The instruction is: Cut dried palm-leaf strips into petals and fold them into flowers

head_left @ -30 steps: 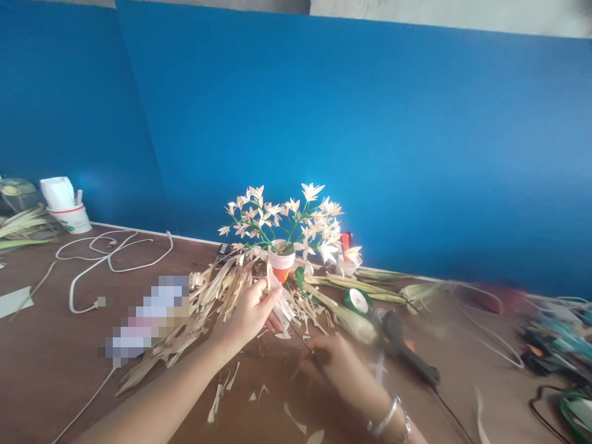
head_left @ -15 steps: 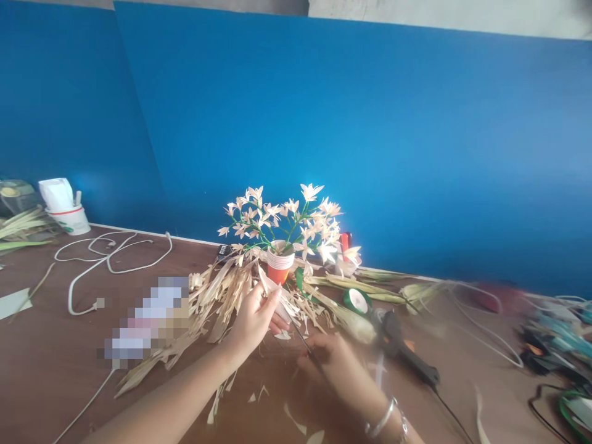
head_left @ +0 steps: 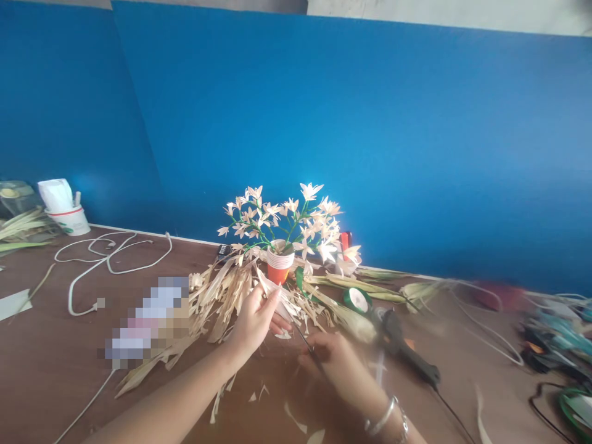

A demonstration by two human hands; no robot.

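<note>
My left hand (head_left: 256, 317) pinches a pale piece of corn husk (head_left: 268, 287) between thumb and fingers, in front of a potted spray of husk flowers (head_left: 296, 216). To its right, my right hand (head_left: 333, 361) is closed on scissors (head_left: 303, 336); their thin dark blades point at the husk piece. The fingers hide the handles, and blur softens this hand. The flowers stand on green stems in stacked orange-and-white paper cups (head_left: 279, 265). Behind and left of my left hand lies a heap of dry husk strips (head_left: 226, 290).
A glue gun (head_left: 404, 345) and a roll of green tape (head_left: 357, 300) lie to the right. Small cut scraps (head_left: 296, 419) are scattered in front. White cables (head_left: 106, 256) and a white tub (head_left: 69, 220) sit left. A blue panel (head_left: 296, 111) stands behind the table.
Hardly anything differs. Both hands keep nearly the same place and grip, with the scissors shifted very slightly near the husk piece.
</note>
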